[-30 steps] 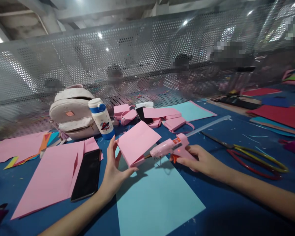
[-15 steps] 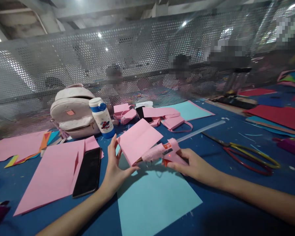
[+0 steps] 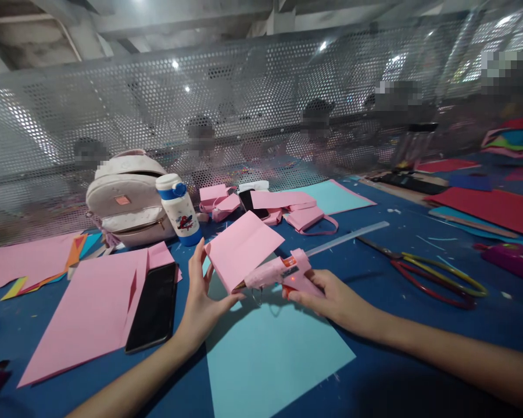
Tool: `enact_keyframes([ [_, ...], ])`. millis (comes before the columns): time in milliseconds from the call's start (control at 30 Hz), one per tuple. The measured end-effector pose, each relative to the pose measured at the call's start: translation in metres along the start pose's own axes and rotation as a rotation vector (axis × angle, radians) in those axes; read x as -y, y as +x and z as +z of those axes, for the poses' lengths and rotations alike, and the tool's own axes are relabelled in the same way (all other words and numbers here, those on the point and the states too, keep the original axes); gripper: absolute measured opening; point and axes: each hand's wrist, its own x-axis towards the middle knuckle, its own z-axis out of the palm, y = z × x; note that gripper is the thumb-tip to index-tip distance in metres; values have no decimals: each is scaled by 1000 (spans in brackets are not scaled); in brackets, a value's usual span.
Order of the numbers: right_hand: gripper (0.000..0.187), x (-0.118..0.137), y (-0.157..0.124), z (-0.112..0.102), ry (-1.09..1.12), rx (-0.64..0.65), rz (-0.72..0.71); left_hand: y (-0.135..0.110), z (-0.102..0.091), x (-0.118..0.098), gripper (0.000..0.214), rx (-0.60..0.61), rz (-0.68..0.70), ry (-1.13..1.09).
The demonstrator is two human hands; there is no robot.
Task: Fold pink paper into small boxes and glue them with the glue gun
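My left hand (image 3: pixel 204 296) grips a folded pink paper piece (image 3: pixel 244 247) by its left side, thumb at the bottom corner and fingers along the edge. In my right hand (image 3: pixel 331 299) is a pink glue gun (image 3: pixel 283 273), held by its handle, with a long clear glue stick (image 3: pixel 348 239) poking out of its back. The nozzle meets the lower corner of the pink paper, close to my left thumb. Beneath both hands lies a light blue paper sheet (image 3: pixel 274 360) on the blue table (image 3: pixel 387 383).
Left of my arm lie a black phone (image 3: pixel 152 307) and pink sheets (image 3: pixel 87 307). Behind stand a white bottle (image 3: pixel 178 209) and a pale backpack (image 3: pixel 126 197). Small pink paper bags (image 3: pixel 305 217) sit farther back. Open scissors (image 3: pixel 436 276) lie right. A perforated metal screen (image 3: pixel 253 104) runs behind.
The glue gun has shifted slightly left, its nozzle now at the paper's lower corner. The whole view has also moved a little. Both hands keep their hold.
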Motion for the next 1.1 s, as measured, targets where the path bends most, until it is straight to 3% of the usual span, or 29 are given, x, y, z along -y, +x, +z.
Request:
enact_keyframes([
  [633, 49, -7, 0, 3, -26, -35, -29, 0, 0, 0, 108, 2, 4, -4],
  [800, 47, -11, 0, 1, -80, -111, 16, 1, -1, 1, 108, -4, -14, -13],
  [1100, 51, -14, 0, -4, -27, -48, 13, 2, 1, 2, 108, -26, -30, -30],
])
